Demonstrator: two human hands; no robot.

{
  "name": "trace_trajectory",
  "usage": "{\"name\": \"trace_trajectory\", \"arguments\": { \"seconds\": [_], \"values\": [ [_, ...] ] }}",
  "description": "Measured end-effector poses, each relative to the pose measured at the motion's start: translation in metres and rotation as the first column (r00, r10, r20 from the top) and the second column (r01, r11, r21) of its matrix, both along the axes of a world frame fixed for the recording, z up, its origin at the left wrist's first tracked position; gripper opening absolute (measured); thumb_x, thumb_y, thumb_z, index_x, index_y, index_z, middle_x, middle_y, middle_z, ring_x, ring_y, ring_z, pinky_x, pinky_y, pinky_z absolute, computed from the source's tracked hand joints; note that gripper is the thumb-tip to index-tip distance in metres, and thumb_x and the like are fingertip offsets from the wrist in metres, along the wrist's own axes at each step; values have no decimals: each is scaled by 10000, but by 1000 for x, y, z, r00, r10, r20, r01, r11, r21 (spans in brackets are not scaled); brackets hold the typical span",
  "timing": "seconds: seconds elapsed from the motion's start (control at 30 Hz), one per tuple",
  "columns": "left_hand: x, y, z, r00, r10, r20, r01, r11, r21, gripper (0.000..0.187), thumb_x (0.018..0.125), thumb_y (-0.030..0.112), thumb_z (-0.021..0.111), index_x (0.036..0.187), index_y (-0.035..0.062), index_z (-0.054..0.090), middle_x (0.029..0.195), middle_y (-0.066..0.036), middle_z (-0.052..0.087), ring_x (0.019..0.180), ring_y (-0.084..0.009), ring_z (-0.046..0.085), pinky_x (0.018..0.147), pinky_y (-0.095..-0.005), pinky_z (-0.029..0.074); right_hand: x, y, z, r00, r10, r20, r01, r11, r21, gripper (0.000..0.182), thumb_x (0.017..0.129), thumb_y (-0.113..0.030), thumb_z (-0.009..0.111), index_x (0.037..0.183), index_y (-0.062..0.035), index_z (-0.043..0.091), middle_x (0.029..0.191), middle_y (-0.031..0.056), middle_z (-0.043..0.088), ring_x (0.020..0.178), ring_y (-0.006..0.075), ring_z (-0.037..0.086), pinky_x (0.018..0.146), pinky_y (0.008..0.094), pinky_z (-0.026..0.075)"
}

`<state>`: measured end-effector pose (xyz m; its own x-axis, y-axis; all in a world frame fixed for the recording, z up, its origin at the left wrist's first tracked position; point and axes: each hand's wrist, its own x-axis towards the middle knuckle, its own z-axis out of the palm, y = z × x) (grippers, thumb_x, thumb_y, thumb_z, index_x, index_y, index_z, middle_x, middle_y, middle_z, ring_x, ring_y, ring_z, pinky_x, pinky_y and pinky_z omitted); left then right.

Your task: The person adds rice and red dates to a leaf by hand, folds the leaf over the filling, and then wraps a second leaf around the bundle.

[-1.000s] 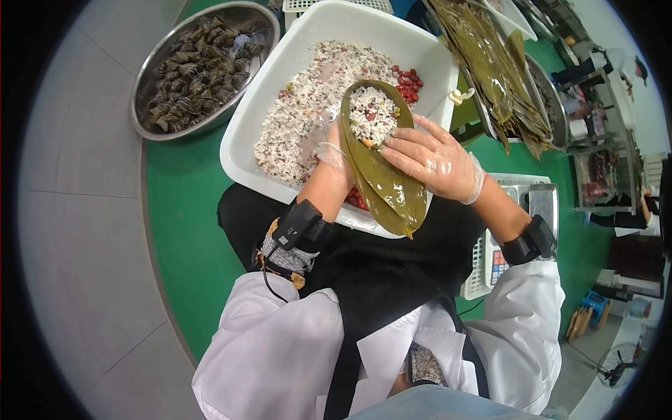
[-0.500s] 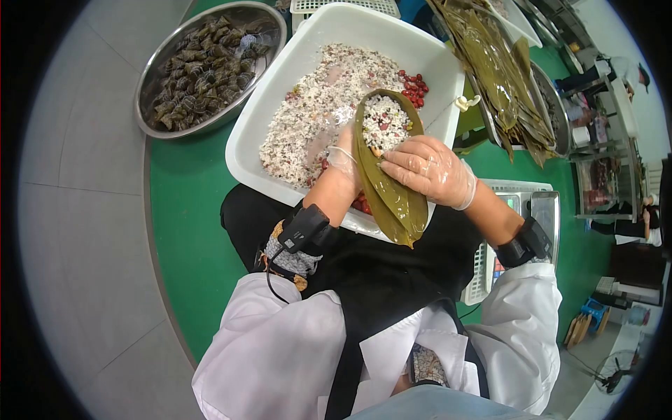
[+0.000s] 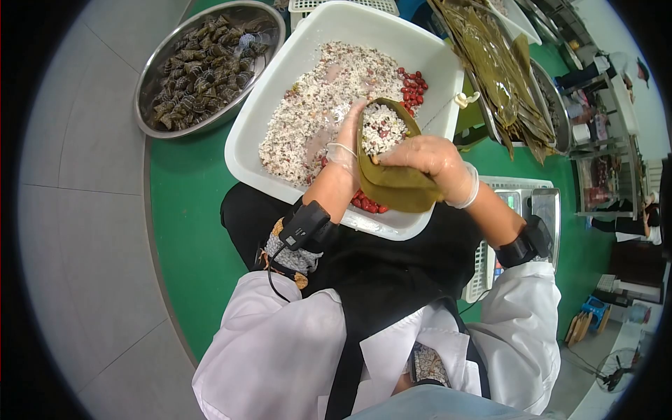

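Note:
A green leaf (image 3: pixel 400 187), shaped into a cup and filled with a mix of rice and beans (image 3: pixel 382 129), is held over a white tub (image 3: pixel 245 140). My left hand (image 3: pixel 344 143), in a clear plastic glove, cradles the leaf cup from its left side; its fingertips are partly behind the leaf. Gripping the leaf's lower part from the right is my gloved right hand (image 3: pixel 437 164), its thumb by the filling. The tub holds loose rice mix (image 3: pixel 315 98), red dates (image 3: pixel 414 87) at its right, and more dates (image 3: pixel 367 203) near the front wall.
A steel bowl of wrapped leaf parcels (image 3: pixel 203 70) stands at the upper left. Long leaves (image 3: pixel 497 70) lie in a tray at the upper right. A scale (image 3: pixel 514 203) sits in a white basket on the right. Other people (image 3: pixel 623 70) are at the far right.
My right hand has bent the leaf's long tail up and to the right, where it pointed down toward me before. My left hand has risen slightly along the cup.

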<state>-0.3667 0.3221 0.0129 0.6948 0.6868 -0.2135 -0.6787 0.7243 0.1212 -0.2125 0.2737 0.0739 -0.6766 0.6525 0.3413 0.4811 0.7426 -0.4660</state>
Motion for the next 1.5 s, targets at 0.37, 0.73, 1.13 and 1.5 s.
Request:
{"name": "trace_trajectory", "arguments": {
  "seconds": [0.37,0.73,1.13,1.5],
  "values": [
    [-1,-7,13,969,94,-228,-99,995,-9,499,940,450,394,1169,39,560,1130,-137,613,978,-260,618,877,-407,516,-4,-2,-5,999,48,-26,-47,998,42,307,710,-31,610,1006,-92,664,898,82,664,818,265,641,727,366,504],
    [4,-7,3,982,108,-156,-110,994,-2,533,881,482,556,1199,57,507,1131,-139,579,1017,-249,597,859,-383,524,-5,4,-2,873,-479,-93,406,818,-406,265,775,-110,727,1014,-30,646,896,94,684,766,174,642,711,299,507],
    [0,-11,21,950,100,-297,-142,982,-122,501,889,457,550,1198,64,504,1087,-125,597,967,-242,615,866,-405,524,7,11,29,907,-417,-58,256,655,-711,256,785,-67,712,1022,-14,633,926,55,672,818,116,621,753,269,503],
    [10,0,-4,992,68,110,-78,993,91,460,968,377,426,1276,36,439,1206,-171,521,1094,-277,562,922,-437,510,-3,26,18,798,-576,-176,367,698,-615,237,804,-37,666,1034,10,636,869,54,655,766,90,581,700,264,490]
  ]
}}
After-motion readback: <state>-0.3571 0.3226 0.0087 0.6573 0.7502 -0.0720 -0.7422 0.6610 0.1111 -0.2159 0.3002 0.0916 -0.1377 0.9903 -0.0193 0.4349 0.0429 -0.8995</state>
